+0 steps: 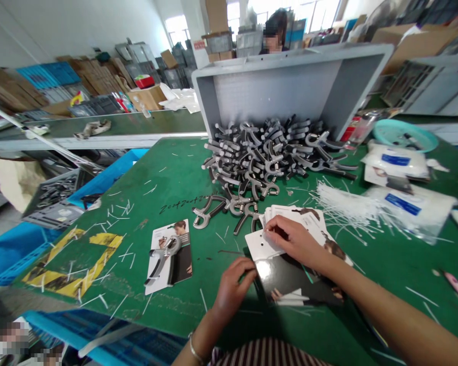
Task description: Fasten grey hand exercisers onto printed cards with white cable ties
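1. Right hand [295, 241]: palm down, forearm angled in from the right, fingertips pinching the top edge of a glossy white-and-black printed card [256, 247].
2. Left hand [234, 287]: fingers curled against the card's left edge; whether it is actually gripping cannot be told.
3. Card: flat on the green table [168, 173], topping a fanned stack.
4. Heap of grey-black metal grippers [267, 152]: just beyond.

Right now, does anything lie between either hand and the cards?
Nothing visible does. The right hand rests on top of the cards, and the left hand touches their near left edge.
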The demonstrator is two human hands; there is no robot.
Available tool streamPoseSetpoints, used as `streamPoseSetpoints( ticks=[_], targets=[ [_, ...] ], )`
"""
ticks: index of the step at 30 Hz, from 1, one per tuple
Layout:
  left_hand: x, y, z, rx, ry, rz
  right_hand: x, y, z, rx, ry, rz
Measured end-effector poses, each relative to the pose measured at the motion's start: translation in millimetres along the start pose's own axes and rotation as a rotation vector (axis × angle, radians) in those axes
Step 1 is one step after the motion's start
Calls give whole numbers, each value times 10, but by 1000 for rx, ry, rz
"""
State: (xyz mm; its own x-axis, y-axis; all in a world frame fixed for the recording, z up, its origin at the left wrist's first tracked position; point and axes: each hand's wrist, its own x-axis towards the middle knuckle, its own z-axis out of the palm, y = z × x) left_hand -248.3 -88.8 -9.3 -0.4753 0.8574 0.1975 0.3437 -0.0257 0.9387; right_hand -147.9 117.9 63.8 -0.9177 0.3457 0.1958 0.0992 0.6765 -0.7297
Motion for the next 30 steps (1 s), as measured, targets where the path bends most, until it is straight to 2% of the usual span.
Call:
streamPoseSetpoints(
  ticks=[2,5,8,17,25,30],
  targets=[
    [118,-54,62,13,113,31,27,-17,10,-76,-22,16],
    [313,-88,179,-157,190,-49,69,-50,28,-184,-41,3],
    [437,-83,270,-334,182,-145,79,-68,48,-221,-24,-18],
    [477,-62,302,-479,209,-257,17,10,64,-202,-71,-160],
    [534,-73,254,-555,180,-280,-38,-7,17,-161,-77,-174],
    [530,-45,275,-664,209,-277,-36,-33,10,-179,-80,-153]
  ],
)
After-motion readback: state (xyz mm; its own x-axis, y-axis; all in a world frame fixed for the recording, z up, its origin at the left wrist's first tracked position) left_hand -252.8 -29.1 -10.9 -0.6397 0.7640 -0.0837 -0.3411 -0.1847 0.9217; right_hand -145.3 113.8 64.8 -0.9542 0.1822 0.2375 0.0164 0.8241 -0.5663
